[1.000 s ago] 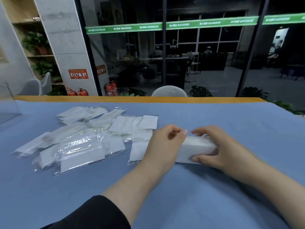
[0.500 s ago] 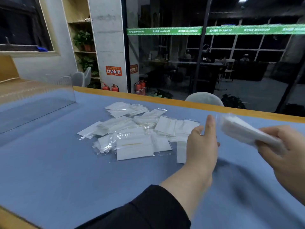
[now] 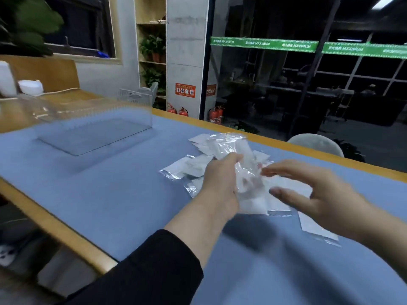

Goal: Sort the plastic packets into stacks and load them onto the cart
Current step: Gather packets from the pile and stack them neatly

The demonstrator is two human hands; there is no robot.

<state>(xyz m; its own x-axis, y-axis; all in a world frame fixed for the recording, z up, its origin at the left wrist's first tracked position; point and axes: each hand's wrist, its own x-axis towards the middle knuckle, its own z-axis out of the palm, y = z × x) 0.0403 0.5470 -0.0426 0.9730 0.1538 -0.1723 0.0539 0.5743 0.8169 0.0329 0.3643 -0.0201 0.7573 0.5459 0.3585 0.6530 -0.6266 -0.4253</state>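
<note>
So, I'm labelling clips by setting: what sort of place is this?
Probably an office or shared workspace at night: a long blue-topped table, fire extinguishers by a concrete pillar, and glass partitions with green MAXIMUM banding.

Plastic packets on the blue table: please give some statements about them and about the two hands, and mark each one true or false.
1. The left hand grips clear plastic packets. True.
2. The right hand is a closed fist. False: its fingers are spread open.
3. Loose packets lie on the blue table. True.
4. The clear tray holds a stack of packets. False: no packets are seen in it.
</note>
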